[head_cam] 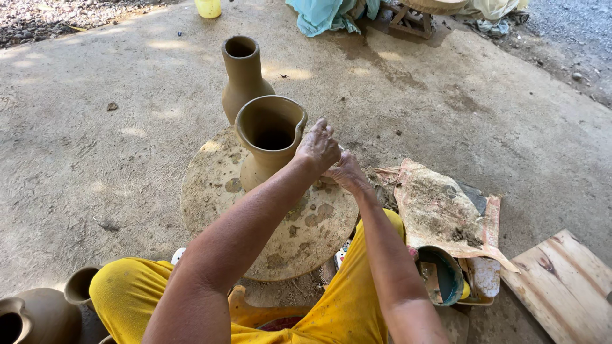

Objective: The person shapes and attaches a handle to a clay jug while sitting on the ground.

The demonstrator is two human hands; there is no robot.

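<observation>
1. At the bottom of the frame I see my yellow trousers (127, 290) and both forearms reaching up toward the centre.
2. In the lower left corner sit two brown clay pots (38, 315), close together on the ground.
3. At lower right lies a blue bowl (446, 274), with a wooden board (567, 286) further right and a dirty sheet of paper (440, 210) just above the bowl.
4. In the middle of the frame is a round clay-smeared disc (287, 236), lying flat on the concrete floor (95, 146).
5. A clay jug (268, 143) with a wide mouth and a pinched spout stands upright on the disc, toward its upper edge.
6. My left hand (317, 148) is right beside the jug's right side, its grip curled nearly closed; I cannot tell whether it touches the wall or has hold of anything.
7. My right hand (346, 172) sits just below and to the right of the left one, touching it, fingers bent inward; what it grips, if anything, is hidden.
8. Behind the jug, off the disc, stands a taller clay vase (242, 76) with a narrow neck.
9. Along the top edge are a yellow container (208, 7), a heap of turquoise cloth (325, 14) and a small wooden stool (408, 19).
</observation>
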